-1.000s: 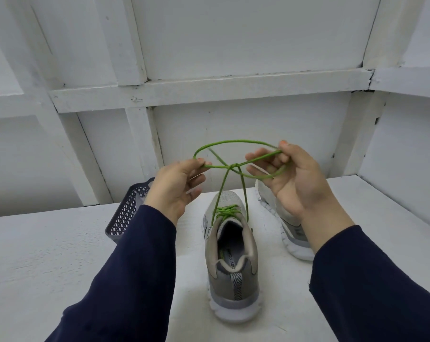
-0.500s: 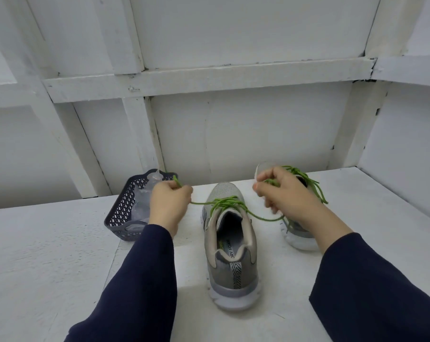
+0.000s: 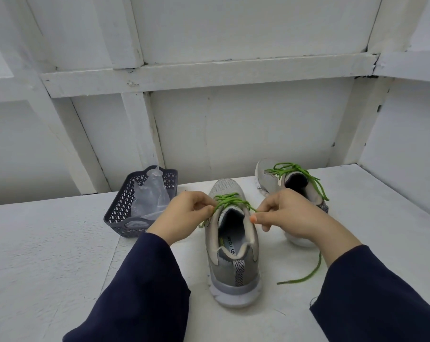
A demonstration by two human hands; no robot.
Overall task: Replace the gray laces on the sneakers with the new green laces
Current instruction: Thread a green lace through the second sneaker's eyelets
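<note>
Green lace point(image 3: 230, 201) runs criss-cross over the tongue of the near sneaker point(image 3: 233, 262), which stands at the middle of the white table point(image 3: 36, 255) with its heel toward you, and you have hold of that lace on both sides. At the far left sits a dark basket point(image 3: 115, 213) with clear plastic bags point(image 3: 149, 196) inside, just beside your left hand point(image 3: 184, 213). That hand is curled, its fingertips pinching the lace at the left edge of the shoe's opening, with a short strand hanging below the knuckles. Across the opening your right hand point(image 3: 290, 213) pinches the lace between thumb and forefinger, the other fingers loosely bent beneath. The stretch between your two hands is pulled taut and low over the shoe. Behind your right hand, farther right, the far sneaker point(image 3: 270, 178) stands, carrying a second green lace point(image 3: 293, 169) that is looped over its top and draped down its right side. A loose green end point(image 3: 307, 275) trails from behind your right wrist onto the table; which lace it belongs to cannot be told.
</note>
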